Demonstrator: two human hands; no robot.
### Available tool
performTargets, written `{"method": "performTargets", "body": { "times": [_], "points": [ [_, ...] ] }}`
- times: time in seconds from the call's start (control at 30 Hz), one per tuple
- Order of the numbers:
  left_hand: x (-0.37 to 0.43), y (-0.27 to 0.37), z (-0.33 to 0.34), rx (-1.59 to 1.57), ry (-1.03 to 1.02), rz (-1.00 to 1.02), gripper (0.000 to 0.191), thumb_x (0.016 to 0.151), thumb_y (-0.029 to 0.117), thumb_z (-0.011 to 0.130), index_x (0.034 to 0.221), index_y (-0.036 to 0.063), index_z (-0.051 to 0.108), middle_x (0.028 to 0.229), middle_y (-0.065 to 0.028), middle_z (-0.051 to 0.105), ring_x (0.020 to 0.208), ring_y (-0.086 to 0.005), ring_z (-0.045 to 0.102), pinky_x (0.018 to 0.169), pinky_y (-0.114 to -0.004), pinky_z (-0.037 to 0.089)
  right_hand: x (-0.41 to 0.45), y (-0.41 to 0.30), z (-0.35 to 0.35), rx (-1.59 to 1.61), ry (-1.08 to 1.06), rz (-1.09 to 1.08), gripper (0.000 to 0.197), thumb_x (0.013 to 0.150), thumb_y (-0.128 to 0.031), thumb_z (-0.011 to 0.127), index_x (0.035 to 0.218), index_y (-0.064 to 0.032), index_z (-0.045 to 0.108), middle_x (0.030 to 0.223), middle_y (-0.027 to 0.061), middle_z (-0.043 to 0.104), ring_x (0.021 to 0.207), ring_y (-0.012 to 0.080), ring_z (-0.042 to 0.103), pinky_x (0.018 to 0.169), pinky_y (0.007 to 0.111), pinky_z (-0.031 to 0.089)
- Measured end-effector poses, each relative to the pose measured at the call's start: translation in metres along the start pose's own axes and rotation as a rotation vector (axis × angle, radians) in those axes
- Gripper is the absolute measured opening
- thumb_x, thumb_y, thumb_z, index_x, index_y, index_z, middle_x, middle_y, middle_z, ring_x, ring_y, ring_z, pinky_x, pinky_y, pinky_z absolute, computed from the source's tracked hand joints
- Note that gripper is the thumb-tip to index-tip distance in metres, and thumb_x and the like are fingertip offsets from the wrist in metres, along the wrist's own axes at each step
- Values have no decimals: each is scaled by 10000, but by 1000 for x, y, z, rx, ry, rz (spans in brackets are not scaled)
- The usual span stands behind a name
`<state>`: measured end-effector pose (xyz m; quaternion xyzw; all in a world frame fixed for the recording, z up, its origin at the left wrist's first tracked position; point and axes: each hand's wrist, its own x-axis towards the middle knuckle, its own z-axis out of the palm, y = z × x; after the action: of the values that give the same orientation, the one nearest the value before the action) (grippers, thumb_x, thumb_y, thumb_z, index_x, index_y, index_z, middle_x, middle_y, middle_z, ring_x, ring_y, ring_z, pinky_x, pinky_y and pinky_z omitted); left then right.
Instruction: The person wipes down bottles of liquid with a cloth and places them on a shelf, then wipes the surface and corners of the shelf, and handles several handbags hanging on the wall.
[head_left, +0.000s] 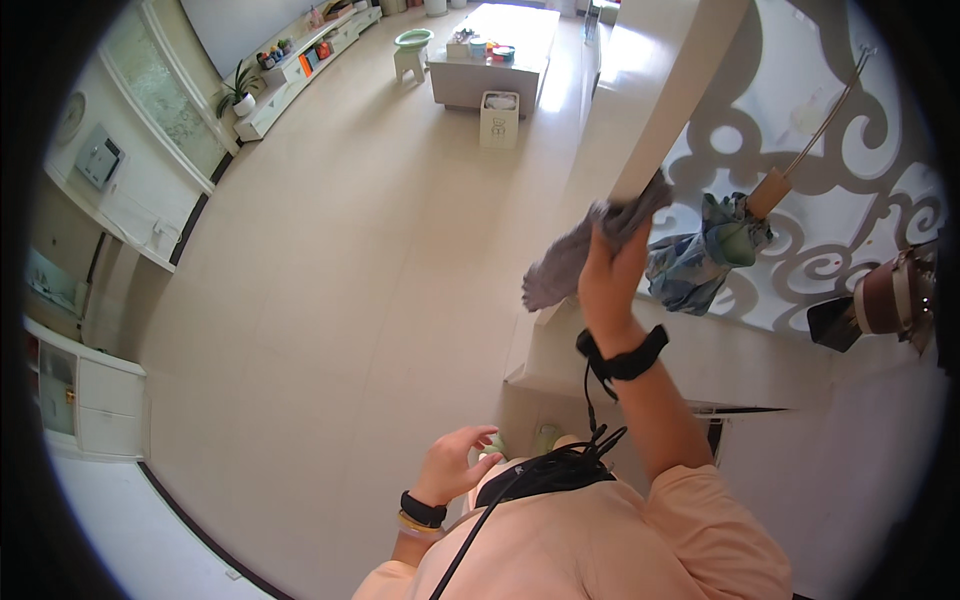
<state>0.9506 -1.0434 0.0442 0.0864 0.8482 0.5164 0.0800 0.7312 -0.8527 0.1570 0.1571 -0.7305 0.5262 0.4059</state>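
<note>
A crumpled grey cloth (564, 259) is gripped in my right hand (613, 281), which is raised against the edge of a pale partition post (649, 150). Part of the cloth hangs to the left of the fingers. Just right of that hand, a blue-green patterned fabric bag or bundle (686, 266) hangs in front of a grey-and-white scroll-patterned panel (727, 139). My left hand (455, 461) is held low near my waist, fingers apart and slightly curled, with nothing in it. Both wrists wear black bands.
A pale ledge (697, 352) runs beneath the panel, with brown bags (885, 296) at the far right. Further off are a white bin (499, 127), a low table (487, 79), a stool with a green basin (412, 41) and a potted plant (244, 103). A white cabinet (112, 390) stands at the left.
</note>
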Motion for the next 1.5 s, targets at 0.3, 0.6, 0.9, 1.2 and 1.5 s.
{"method": "performTargets", "body": {
  "times": [0.3, 0.6, 0.9, 1.2, 1.5],
  "points": [
    [4, -4, 14, 16, -115, -80, 357, 812, 222, 748, 1115, 61, 648, 914, -105, 692, 833, -244, 676, 742, -345, 529, -142, 80, -6, -225, 4, 391, 155, 803, 59, 535, 929, -21, 577, 722, 168, 569, 632, 376, 549, 579, 383, 446],
    [-2, -15, 22, 59, -128, -149, 348, 800, 185, 747, 1112, 63, 649, 917, -101, 691, 842, -243, 679, 743, -343, 531, -222, 141, -3, -474, -182, 570, 217, 785, 5, 643, 991, -18, 579, 806, 201, 641, 745, 404, 631, 640, 431, 512],
    [-2, -9, 13, 74, -85, -136, 366, 813, 212, 744, 1125, 46, 648, 919, -116, 701, 844, -249, 679, 743, -346, 521, -199, 144, -2, -547, -373, 670, 390, 822, -41, 614, 1177, 35, 470, 1083, 289, 603, 1001, 449, 572, 776, 510, 470],
    [19, 24, 11, 198, -124, -28, 350, 841, 202, 728, 1150, 61, 643, 952, -104, 707, 852, -199, 695, 707, -311, 536, -135, 80, -14, 333, -266, 894, 406, 961, -164, 532, 1294, 55, 452, 1043, 243, 605, 946, 372, 589, 808, 398, 458],
    [37, 65, 23, 238, -144, -5, 325, 853, 145, 722, 1146, 30, 639, 912, -115, 703, 859, -211, 687, 793, -317, 524, 67, -47, -17, 393, -124, 85, 467, 908, -159, 559, 1309, 54, 454, 1414, 280, 409, 1382, 465, 278, 1107, 459, 316]
  ]
}}
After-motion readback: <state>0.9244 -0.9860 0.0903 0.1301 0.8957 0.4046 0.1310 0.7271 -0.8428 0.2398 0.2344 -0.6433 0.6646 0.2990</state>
